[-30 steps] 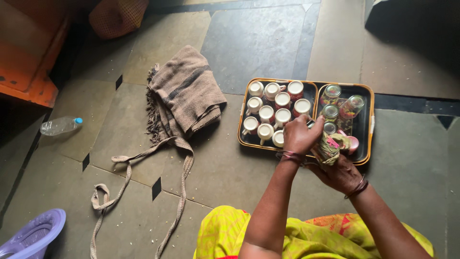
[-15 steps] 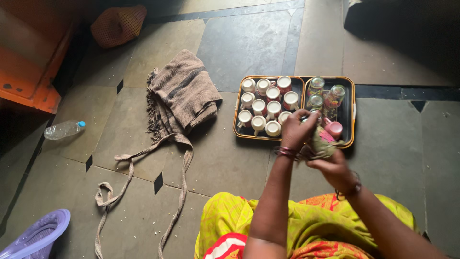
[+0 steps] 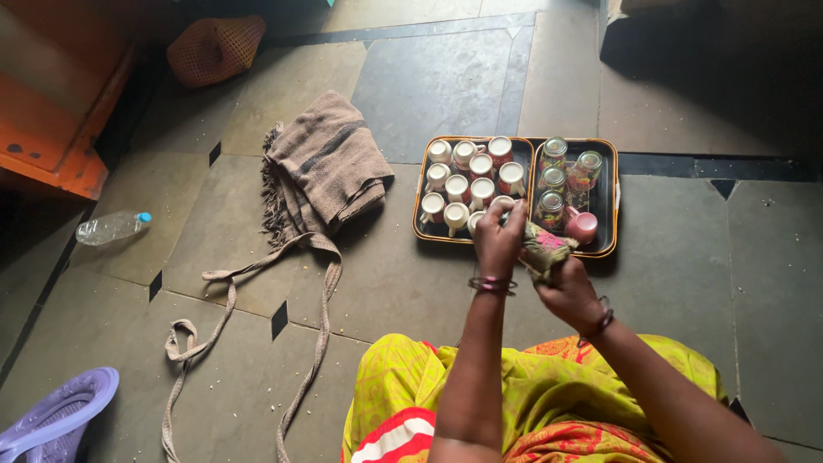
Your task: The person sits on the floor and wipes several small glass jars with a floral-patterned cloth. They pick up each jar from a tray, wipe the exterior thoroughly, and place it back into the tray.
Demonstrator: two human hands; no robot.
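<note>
Both hands are closed around a crumpled patterned cloth [image 3: 543, 249], held just in front of the tray's near edge. The left hand [image 3: 499, 240] pinches its upper left end with curled fingers; the right hand [image 3: 567, 293] clenches it from below. The cloth's long axis runs up-left to down-right; whether it wraps something cannot be told. The dark tray [image 3: 419, 199] with an orange rim holds small white cups [image 3: 454, 187] and clear glass jars [image 3: 553, 153]. A coarse brown woven blanket [image 3: 326, 163] lies folded on the stone floor.
</note>
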